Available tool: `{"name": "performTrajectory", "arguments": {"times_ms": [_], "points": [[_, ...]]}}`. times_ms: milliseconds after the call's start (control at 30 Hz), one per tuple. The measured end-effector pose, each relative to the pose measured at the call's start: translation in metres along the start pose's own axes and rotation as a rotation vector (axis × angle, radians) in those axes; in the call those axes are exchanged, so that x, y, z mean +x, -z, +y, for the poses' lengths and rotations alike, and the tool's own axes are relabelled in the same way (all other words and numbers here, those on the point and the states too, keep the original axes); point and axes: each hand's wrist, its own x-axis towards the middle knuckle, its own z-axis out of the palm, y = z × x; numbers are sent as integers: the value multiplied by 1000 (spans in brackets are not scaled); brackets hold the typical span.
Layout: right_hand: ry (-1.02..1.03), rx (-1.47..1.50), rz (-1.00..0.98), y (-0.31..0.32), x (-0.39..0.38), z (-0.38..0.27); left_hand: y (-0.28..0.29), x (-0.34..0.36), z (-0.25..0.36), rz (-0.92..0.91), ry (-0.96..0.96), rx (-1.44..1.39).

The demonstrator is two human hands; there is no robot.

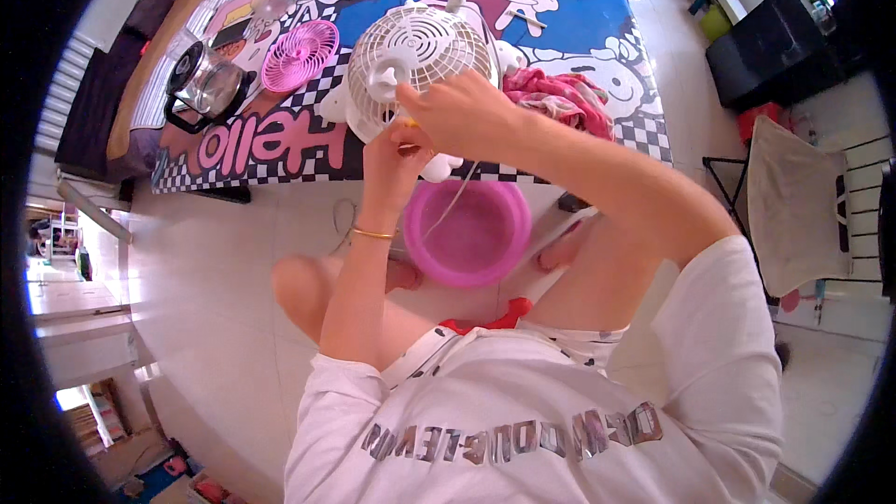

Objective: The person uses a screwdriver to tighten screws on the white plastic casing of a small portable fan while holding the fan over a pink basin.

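Note:
A white fan (425, 42) with a round slatted cage lies on the table close to its near edge. Both hands meet at the cage's near side. My right hand (462, 112) reaches across from the right, its fingers closed in a pinch beside the fan. Just below it, my left hand (394, 151) is closed too, its curled fingers almost touching the right hand. A small yellowish bit shows between them, too little to name. From the fan's near side a thin pale cord (455, 198) hangs down. What the fingertips grip is hidden.
Left of the fan lie a pink round grille (299, 56) and a glass jug (213, 86) with a black handle. A crumpled pink cloth (560, 101) lies to the right. Below the table edge, a pink basin (519, 224) stands on the floor between my legs. A chair (793, 196) stands at right.

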Motion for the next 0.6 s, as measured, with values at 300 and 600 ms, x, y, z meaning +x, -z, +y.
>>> {"name": "performTrajectory", "arguments": {"times_ms": [300, 600], "points": [[138, 141, -115, -5, 3, 18, 16, -1, -2, -153, 14, -162], [-15, 172, -147, 6, 5, 6, 11, -1, -10, -97, -40, -154]]}}
